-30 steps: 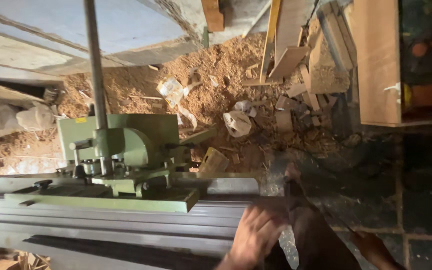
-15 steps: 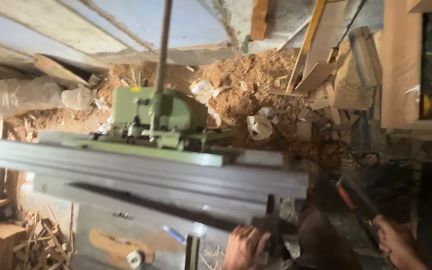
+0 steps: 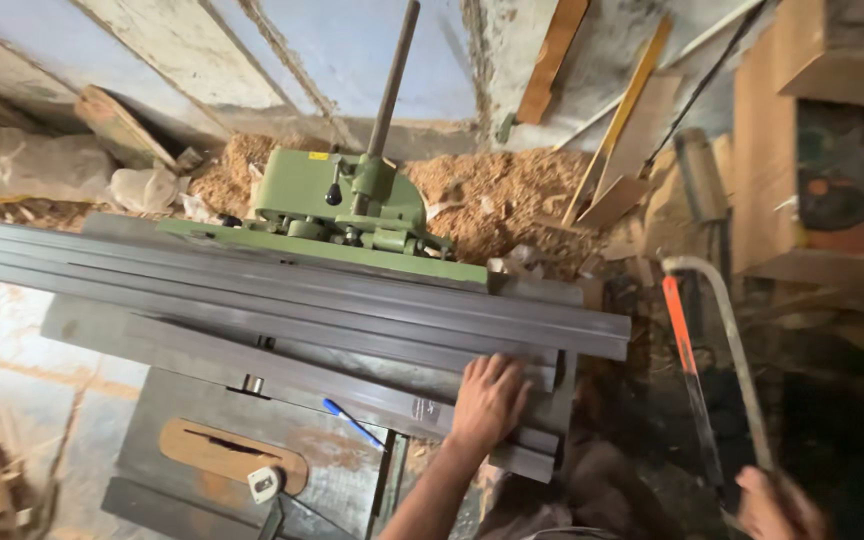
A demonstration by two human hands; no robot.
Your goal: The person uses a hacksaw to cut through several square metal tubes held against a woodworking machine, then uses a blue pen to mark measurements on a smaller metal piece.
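My left hand [image 3: 489, 400] lies flat, fingers spread, on the right end of a stack of long grey metal profiles [image 3: 282, 295] that rest across a woodworking machine. My right hand [image 3: 774, 505], at the bottom right corner, grips the handle end of a hacksaw [image 3: 707, 340] with a grey frame and an orange blade that points up and away from me. A green machine head [image 3: 342, 205] with a tall upright lever sits behind the profiles.
Below the profiles is a grey machine table [image 3: 222, 450] with a wooden insert, a blue pen [image 3: 352, 422] lying on it. Sawdust heap [image 3: 512, 195], plastic bags [image 3: 62, 170] and leaning wooden boards [image 3: 612, 120] fill the back. A wooden cabinet [image 3: 822, 150] stands right.
The view has swung up and left. My left hand has moved onto the end of the profiles, and the saw in my right hand has come fully into view.
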